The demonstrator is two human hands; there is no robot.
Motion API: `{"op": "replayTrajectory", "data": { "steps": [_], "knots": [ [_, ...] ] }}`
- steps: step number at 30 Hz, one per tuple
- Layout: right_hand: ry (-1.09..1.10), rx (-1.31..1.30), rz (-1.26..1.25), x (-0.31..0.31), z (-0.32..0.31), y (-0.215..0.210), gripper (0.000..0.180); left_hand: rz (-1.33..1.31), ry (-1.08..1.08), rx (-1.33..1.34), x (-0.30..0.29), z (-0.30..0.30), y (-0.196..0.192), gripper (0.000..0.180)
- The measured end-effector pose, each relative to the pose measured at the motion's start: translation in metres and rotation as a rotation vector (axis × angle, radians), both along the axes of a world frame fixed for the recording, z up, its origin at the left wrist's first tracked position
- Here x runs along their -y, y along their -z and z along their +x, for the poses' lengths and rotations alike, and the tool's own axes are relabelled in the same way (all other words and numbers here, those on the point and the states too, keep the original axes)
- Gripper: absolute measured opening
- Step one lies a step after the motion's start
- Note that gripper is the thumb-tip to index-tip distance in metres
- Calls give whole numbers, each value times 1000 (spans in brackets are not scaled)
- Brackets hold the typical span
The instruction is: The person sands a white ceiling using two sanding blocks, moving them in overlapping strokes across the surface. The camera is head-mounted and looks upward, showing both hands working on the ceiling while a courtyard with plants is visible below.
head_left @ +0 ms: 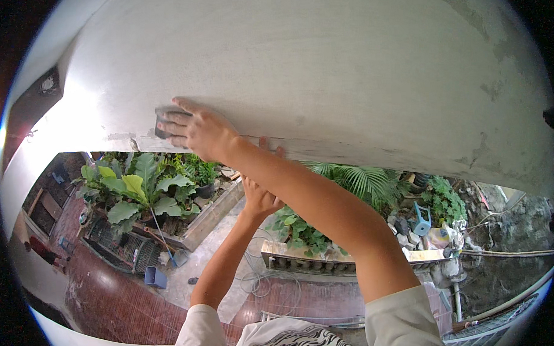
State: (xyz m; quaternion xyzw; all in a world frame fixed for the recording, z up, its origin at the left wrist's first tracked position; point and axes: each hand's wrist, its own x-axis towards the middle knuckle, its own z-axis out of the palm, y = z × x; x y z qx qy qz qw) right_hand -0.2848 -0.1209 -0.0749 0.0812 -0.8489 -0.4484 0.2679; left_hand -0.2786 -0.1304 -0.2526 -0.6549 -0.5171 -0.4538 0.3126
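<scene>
My right arm crosses in front of my left, and my right hand [205, 131] presses a dark, flat pad [160, 123] against the pale grey plastered surface [322, 68], close to its lower edge. The fingers lie spread over the pad and cover most of it. Lower down, my left hand [261, 200] is raised beneath my right forearm, which hides its fingers; what it touches cannot be made out. Just above that forearm, two small reddish-brown bits [264, 142] show at the lower edge of the surface.
Far below lies a yard with leafy plants [144, 187], a stone-edged planter [307, 257] and a coiled hose [256, 283]. A blue bin [155, 277] stands on reddish tiles [120, 306]. To the right are a blue stool [421, 219] and rubble. Someone in red [43, 249] is at far left.
</scene>
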Motion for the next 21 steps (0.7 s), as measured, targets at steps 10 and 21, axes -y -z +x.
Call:
{"op": "replayTrajectory", "data": {
  "steps": [10,21],
  "knots": [
    [153,-459,-211,-61,211,25,57,204,104,58,30,-17,-24,55],
    [299,-1651,-356,-142,403,78,52,154,-258,-329,22,-8,-152,57]
  ]
}}
